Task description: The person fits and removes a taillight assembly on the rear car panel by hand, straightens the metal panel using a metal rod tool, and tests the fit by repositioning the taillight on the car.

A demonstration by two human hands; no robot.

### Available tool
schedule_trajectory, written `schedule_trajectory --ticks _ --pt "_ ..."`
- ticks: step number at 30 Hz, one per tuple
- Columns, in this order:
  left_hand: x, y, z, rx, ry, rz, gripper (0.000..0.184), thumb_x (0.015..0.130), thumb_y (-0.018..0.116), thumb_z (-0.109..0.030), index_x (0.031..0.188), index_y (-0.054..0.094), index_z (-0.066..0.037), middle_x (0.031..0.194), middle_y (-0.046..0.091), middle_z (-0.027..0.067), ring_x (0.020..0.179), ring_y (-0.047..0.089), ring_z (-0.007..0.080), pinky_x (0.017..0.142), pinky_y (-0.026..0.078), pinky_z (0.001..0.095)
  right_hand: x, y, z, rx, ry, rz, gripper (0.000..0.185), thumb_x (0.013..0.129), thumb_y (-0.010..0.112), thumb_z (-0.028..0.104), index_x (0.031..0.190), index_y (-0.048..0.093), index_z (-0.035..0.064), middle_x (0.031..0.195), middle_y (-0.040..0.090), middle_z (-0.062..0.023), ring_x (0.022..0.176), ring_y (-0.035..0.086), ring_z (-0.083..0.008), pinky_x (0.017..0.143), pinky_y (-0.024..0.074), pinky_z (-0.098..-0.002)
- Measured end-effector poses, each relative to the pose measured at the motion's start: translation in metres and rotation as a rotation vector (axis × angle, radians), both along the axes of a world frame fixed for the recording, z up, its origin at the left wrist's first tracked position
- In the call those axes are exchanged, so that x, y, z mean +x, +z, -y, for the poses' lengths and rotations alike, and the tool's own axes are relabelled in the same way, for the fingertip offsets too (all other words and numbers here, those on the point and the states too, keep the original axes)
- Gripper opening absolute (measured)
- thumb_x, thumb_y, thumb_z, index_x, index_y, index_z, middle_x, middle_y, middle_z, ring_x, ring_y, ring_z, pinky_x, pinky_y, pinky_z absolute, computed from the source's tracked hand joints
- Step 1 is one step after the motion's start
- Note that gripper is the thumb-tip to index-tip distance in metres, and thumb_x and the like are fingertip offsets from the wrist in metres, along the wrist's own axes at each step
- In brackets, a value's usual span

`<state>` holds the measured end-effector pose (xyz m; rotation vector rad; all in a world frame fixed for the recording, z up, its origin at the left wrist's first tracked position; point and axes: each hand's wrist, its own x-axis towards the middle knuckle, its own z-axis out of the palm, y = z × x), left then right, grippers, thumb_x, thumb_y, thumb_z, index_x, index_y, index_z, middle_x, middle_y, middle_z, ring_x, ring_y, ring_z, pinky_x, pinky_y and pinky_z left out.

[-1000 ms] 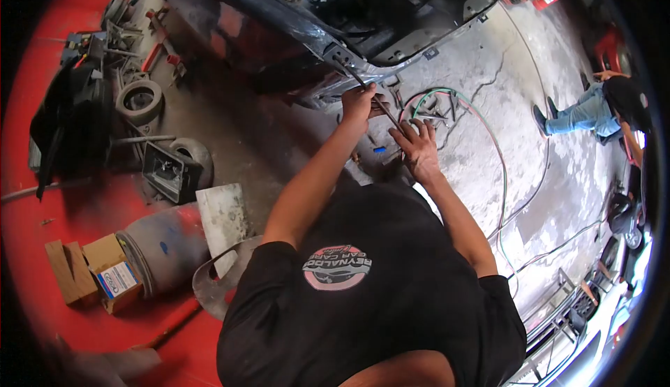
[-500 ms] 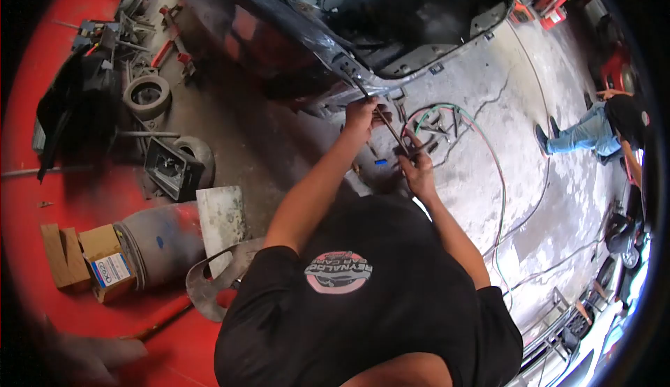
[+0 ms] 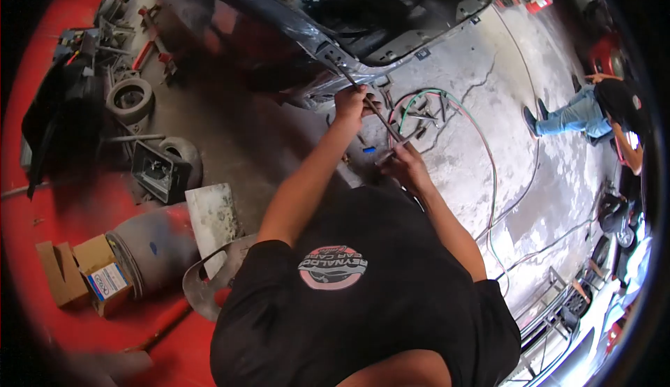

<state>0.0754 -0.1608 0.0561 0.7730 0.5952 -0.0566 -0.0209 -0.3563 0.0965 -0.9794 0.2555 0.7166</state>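
Car (image 3: 307, 30): fixed reference; its dark body edge faces the person, open cavity behind. Wires and fittings show inside the cavity.
Bar (image 3: 377, 114): held aslant between car and person; far end meets the body edge, seemingly at an opening in the metal. Whether it is hooked, threaded or merely resting there cannot be told.
Handle (image 3: 418, 134): crosswise at the bar's end away from the car, apparently to give the hand purchase for pulling or turning.
Left hand (image 3: 349, 105): narrow grip around the bar, close to the car; likely placed there to guide and steady the far end.
Right hand (image 3: 408, 166): closed at the handle, farther from the car; likely placed there to apply force along the bar's line. Exact finger positions are blurred.
Arms: both reach toward the car, with the 2 grips set apart, which should limit wobble.
Hose (image 3: 481, 135): loops on the floor beside the car, right of the bar.
Tools (image 3: 423, 115): lie loose inside the hose loop, near the car and within reach.
Blue piece (image 3: 369, 150): on the floor, between car and person.
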Motion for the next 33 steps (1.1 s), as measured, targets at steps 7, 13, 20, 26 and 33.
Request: schedule_trajectory --ticks 7,13,20,26,33 --pt "-0.008 0.035 0.002 0.055 -0.035 -0.065 0.013 0.089 0.057 -0.013 0.093 0.052 -0.003 0.077 0.059 0.0120 0.062 0.065 0.0297 0.056 0.058 0.0417 0.020 -0.024 -0.003 -1.136 0.118 1.380 0.061 0.067 0.059 -0.002 0.125 0.050 0.0089 0.104 0.060 -0.0135 0.096 0.057 -0.0318 0.087 0.0452 -0.0408" --pt "-0.006 0.019 -0.003 0.124 -0.069 -0.037 0.018 0.087 0.060 -0.013 0.099 0.054 -0.002 0.082 0.058 0.0091 0.068 0.064 0.0262 0.057 0.057 0.0400 0.004 0.021 0.004 -1.301 -0.055 1.404 0.057 0.069 0.061 0.003 0.125 0.050 0.0093 0.114 0.053 -0.0188 0.104 0.051 -0.0363 0.089 0.0439 -0.0429" --pt "-0.001 0.005 -0.010 0.065 -0.121 -0.031 0.016 0.089 0.058 -0.014 0.099 0.053 -0.002 0.083 0.055 0.0101 0.072 0.064 0.0283 0.062 0.058 0.0427 -0.001 0.001 0.009 -0.419 -0.094 0.587 0.054 0.084 0.063 0.020 0.130 0.040 0.0034 0.097 0.063 -0.0145 0.076 0.062 -0.0235 0.063 0.0485 -0.0318" --pt "-0.014 0.023 -0.014 0.029 -0.151 -0.051 0.017 0.090 0.059 -0.015 0.098 0.055 -0.001 0.087 0.057 0.0125 0.078 0.063 0.0278 0.068 0.060 0.0451 0.001 -0.033 -0.007 -0.936 0.052 1.216 0.059 0.075 0.062 0.006 0.130 0.044 0.0171 0.122 0.049 -0.0152 0.087 0.061 -0.0332 0.077 0.0515 -0.0365" --pt "-0.003 0.017 -0.008 0.108 -0.163 -0.069 0.018 0.089 0.057 -0.012 0.100 0.050 0.000 0.083 0.057 0.0128 0.071 0.064 0.0293 0.059 0.060 0.0423 -0.024 0.010 0.009 -1.088 0.109 1.293 0.060 0.073 0.063 0.002 0.130 0.047 0.0100 0.135 0.038 -0.0179 0.107 0.054 -0.0309 0.090 0.0470 -0.0385"
